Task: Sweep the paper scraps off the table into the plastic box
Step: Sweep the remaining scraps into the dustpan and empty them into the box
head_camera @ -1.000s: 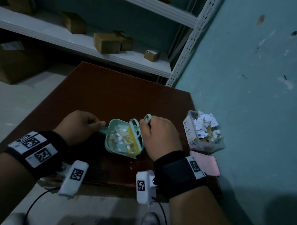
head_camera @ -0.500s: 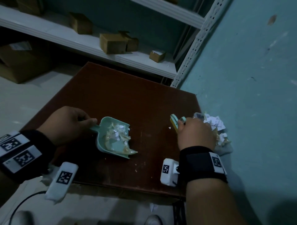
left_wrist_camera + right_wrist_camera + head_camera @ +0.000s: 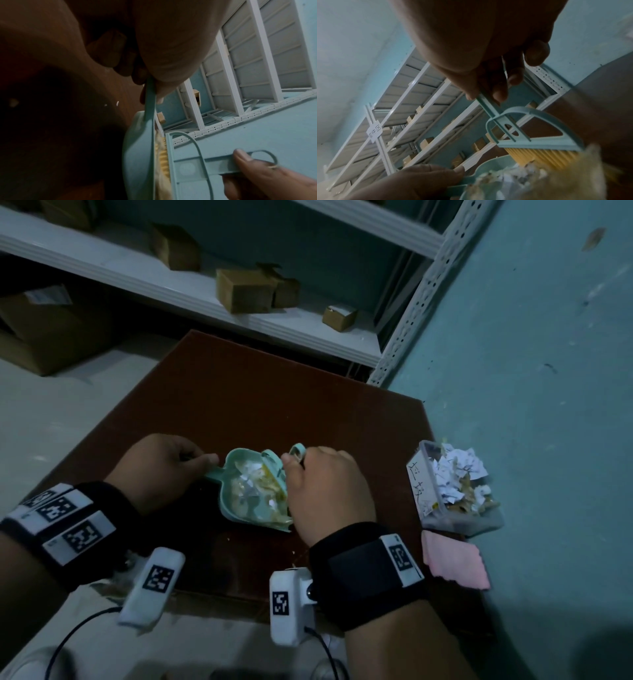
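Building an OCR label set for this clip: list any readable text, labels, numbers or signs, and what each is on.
"垃圾", handwritten, as best it reads: side of the plastic box at the table's right edge; the strokes are loose, so this is uncertain.
Two handwritten characters, second looks like "区", first unreadable: white label on the shelf frame.
White sticker on the cardboard box at far left: too blurred to read.
Wristband tags: black-and-white square code patterns, no words.
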Tool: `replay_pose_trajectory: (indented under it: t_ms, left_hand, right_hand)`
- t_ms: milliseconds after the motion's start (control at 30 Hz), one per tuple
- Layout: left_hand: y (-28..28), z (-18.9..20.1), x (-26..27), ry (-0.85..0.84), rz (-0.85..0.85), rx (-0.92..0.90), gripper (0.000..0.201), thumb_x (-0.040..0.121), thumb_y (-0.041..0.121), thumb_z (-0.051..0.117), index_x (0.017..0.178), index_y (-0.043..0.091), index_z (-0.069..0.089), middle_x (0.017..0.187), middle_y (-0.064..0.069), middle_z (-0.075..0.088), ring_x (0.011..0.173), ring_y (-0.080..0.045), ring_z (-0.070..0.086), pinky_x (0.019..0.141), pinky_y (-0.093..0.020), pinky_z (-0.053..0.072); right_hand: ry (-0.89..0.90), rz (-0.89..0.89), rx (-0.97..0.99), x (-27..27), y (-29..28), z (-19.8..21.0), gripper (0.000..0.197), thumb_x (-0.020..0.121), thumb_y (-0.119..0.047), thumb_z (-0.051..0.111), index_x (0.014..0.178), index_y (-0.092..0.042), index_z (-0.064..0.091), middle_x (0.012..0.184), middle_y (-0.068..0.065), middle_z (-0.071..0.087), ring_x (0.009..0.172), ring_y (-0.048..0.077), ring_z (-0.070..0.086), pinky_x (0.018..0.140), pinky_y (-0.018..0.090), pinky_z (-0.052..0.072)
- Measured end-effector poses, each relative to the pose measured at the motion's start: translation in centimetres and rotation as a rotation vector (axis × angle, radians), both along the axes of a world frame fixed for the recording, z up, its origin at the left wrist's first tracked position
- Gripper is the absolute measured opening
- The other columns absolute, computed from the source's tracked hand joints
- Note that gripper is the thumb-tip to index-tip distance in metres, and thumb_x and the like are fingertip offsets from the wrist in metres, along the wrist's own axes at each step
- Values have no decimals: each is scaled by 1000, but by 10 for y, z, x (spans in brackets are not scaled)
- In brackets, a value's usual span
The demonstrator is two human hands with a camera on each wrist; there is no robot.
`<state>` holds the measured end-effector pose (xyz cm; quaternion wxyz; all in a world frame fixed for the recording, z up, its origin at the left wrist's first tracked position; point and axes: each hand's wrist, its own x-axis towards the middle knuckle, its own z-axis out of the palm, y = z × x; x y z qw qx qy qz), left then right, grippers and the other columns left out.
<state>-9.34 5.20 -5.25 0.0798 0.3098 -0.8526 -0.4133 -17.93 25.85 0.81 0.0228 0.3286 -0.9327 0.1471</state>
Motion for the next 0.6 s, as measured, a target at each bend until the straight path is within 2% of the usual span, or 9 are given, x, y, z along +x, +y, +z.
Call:
replay_pose_trajectory:
  t_ms: [133,200,267,333,433,500,600]
  left_hand:
    - [1,-1,0,29,52,124,30,97,43,67,83,20,78,74,-7,75,67,-25,71,56,-33,51]
    - [1,-2,0,57,88,185,32,96,45,68,81,19,78,67,-5,74,57,-20,67,53,-32,49]
    - [3,-1,-2,91,111,250,34,96,45,68,79,17,78,57,0,69,47,-13,59,51,-32,47]
    - [7,3,-4,126,109,296,37,96,46,67,76,17,76,51,2,63,43,-11,54,52,-33,45]
    - [17,8,-7,182,110,343,34,95,49,68,76,22,78,56,-2,63,48,-17,53,54,-34,45]
    - [27,13,-12,197,111,384,33,90,53,70,80,24,79,60,-5,60,51,-20,49,51,-34,43]
    - [47,25,-29,201,85,425,37,83,60,71,84,24,80,62,-3,53,51,-19,44,48,-31,40]
  right_hand:
    - [-2,-27,-121,-3,6,0,38,107,-46,37,78,-23,48,78,-9,45,86,18,51,72,34,39]
    - [9,-67,-198,-9,13,3,43,106,-48,37,77,-20,53,80,-7,53,84,19,56,74,39,50]
    - [37,-130,-287,-17,25,11,45,105,-50,37,78,-19,58,81,-6,58,80,18,60,72,43,55]
    - [33,-205,-394,-27,42,23,46,105,-50,39,75,-21,58,78,-4,61,74,14,61,65,37,54]
    - [17,-312,-533,-36,71,42,47,106,-45,45,67,-19,52,69,-6,58,60,1,52,50,14,33]
    - [28,-388,-606,-43,92,51,45,106,-44,47,70,-17,56,67,-10,55,58,-5,47,46,10,33]
    - [125,-498,-678,-57,128,60,42,106,-41,48,75,-14,59,63,-13,50,57,-7,42,47,5,32]
